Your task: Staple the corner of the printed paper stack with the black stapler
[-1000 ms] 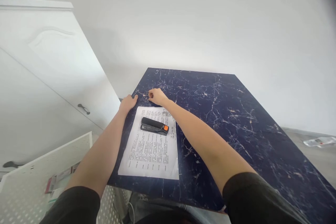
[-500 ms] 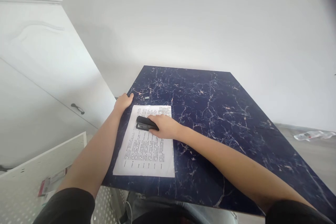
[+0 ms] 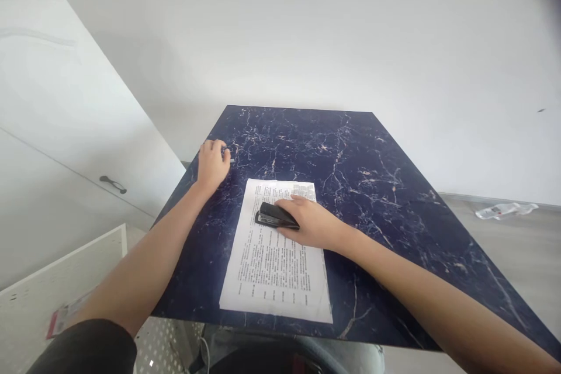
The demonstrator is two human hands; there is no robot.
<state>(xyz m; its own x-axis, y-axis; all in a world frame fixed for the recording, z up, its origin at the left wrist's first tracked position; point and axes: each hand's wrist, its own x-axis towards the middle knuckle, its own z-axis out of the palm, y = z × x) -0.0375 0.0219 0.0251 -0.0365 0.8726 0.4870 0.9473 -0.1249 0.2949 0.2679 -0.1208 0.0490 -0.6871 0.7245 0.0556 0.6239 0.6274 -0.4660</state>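
Note:
In the head view, my right hand (image 3: 309, 222) is closed around the back end of a black stapler (image 3: 272, 215). The stapler lies over a printed sheet of paper (image 3: 272, 280), its front end pointing left and its jaws slightly apart. Left of the sheet's far corner, my left hand (image 3: 213, 165) is on the tabletop, palm down, with thumb and fingers apart. Just beside its thumb is a small grey piece (image 3: 232, 160), perhaps a strip of staples, partly covered by the hand.
The dark blue marbled table (image 3: 359, 187) stands against a white wall. On the left are a white cabinet (image 3: 65, 99) and a white perforated basket (image 3: 87, 280) below the table edge. A clear plastic package (image 3: 504, 211) lies on the floor at right.
The sheet and the stapler in my right hand have shifted right across the table. My left hand has moved from the table's left edge onto the top, close to the small grey piece.

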